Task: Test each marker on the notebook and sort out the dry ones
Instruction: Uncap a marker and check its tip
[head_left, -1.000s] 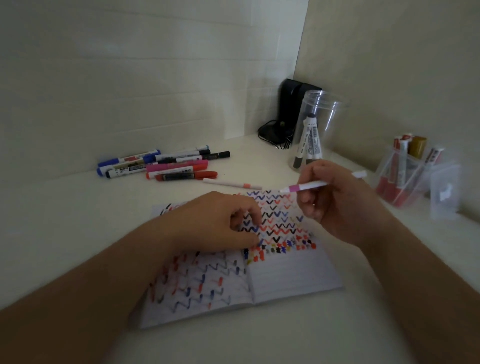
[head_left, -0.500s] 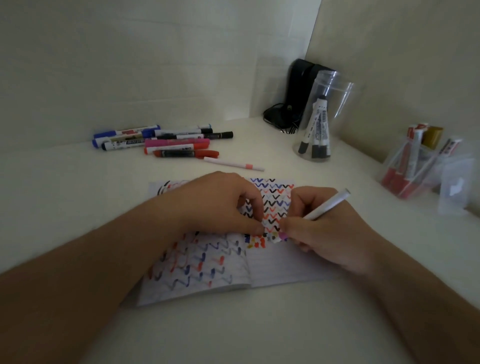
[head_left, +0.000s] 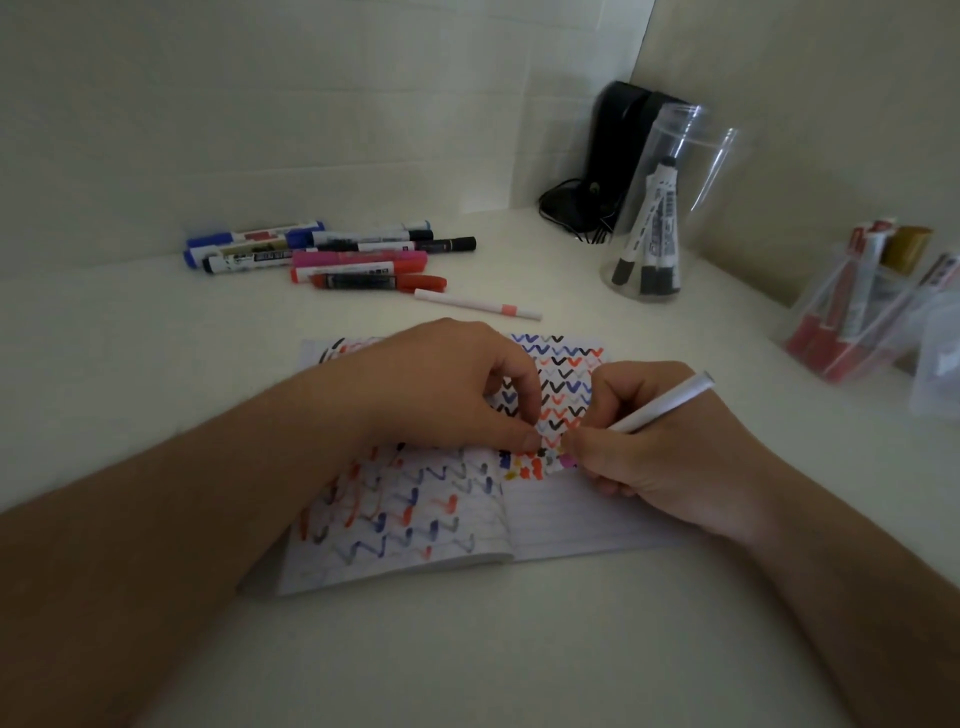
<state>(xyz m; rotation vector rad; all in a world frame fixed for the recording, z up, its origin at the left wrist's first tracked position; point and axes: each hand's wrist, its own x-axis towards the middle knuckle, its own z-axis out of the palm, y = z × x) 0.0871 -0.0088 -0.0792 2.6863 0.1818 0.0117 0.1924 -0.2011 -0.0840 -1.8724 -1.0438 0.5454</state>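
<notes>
1. The marker (head_left: 660, 405), a thin white pen with a pink tip, was held in the right hand (head_left: 654, 457), the fingers clenched round its barrel near the tip and its back end pointing up and to the right.
2. Its tip was set against the right page of the notebook (head_left: 561, 514), at the end of a row of small coloured blots.
3. The notebook was laid open on the white table (head_left: 467, 649); both pages were covered with zigzags and ticks in blue, black and red, and the lower part of the right page was still bare lines.
4. The left hand (head_left: 447, 384) was rested on the notebook with its fingers curled; the page was pinned under the thumb and fingertips just beside the pen tip, and nothing was grasped.
5. A second thin white pen (head_left: 478, 303) with a pink band was laid on the table just beyond the notebook.
6. A cluster of thick markers (head_left: 322, 254) in blue, black, pink and red was laid farther back, near the wall.
7. Black-capped markers were stood in a clear jar (head_left: 670, 208) at the back right, beside a black object (head_left: 613, 156) with a cord.
8. Red and gold markers were kept in a clear box (head_left: 852, 322) at the far right.
</notes>
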